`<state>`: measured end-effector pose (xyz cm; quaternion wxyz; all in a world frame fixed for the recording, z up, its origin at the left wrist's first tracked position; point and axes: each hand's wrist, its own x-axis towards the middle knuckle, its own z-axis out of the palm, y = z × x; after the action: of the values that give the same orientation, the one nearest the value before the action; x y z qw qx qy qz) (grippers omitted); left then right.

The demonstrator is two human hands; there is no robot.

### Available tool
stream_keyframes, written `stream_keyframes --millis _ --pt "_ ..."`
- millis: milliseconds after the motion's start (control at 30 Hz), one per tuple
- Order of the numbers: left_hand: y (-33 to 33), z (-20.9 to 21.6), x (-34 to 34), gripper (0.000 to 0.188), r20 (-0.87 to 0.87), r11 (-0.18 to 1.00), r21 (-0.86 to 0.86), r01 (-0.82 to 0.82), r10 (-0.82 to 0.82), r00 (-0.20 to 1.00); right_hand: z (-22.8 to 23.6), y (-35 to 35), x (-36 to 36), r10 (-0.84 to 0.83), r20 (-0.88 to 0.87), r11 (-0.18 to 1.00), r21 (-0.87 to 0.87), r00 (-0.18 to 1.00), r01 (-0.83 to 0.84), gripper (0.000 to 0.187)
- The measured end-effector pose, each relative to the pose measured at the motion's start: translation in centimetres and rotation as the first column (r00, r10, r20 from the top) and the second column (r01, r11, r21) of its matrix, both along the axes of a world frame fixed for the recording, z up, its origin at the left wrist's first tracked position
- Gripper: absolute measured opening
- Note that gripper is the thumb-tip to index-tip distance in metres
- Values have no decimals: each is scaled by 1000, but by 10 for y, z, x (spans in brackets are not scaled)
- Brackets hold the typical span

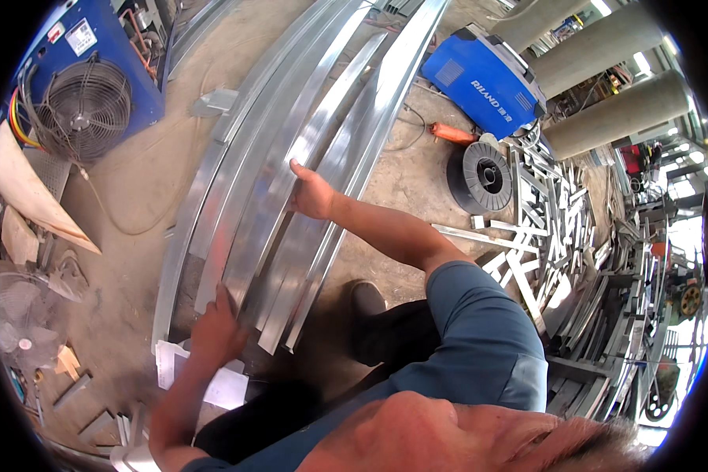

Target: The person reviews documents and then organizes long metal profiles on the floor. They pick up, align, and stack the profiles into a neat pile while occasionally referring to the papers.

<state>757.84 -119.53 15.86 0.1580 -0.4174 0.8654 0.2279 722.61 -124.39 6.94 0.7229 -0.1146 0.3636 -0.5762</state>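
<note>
Long, shiny sheet-metal channels lie side by side, running from near my legs to the far side. My right hand is partway along one metal channel, thumb on top and the other fingers curled out of sight at its edge. At the near end, my left hand is closed on the same channel, its fingers partly hidden and slightly blurred. Another bright channel lies to the right of my right hand. White paper sheets are on the floor beside my left hand.
A blue welding machine stands far right, with an orange tool and a black spool nearby. Cut metal tubes are heaped at right. At left are a blue machine with a fan and a loose hose.
</note>
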Motion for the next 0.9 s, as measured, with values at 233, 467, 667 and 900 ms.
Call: stream_keyframes --millis 233,467,667,900 --pt "20 14 31 108 76 982 -188 31 -17 997 -47 -44 -32 -380 -44 902 204 924 381 56" --pt "25 -3 34 109 137 992 -116 -50 66 988 -41 -41 -13 -380 -107 874 282 919 395 44" --pt "21 0 31 110 121 995 -100 -17 30 992 -56 -47 -21 -404 -157 862 266 901 433 52" --pt "-21 109 21 106 117 994 -108 -3 16 993 26 -65 -1 -143 -516 830 402 844 386 55"
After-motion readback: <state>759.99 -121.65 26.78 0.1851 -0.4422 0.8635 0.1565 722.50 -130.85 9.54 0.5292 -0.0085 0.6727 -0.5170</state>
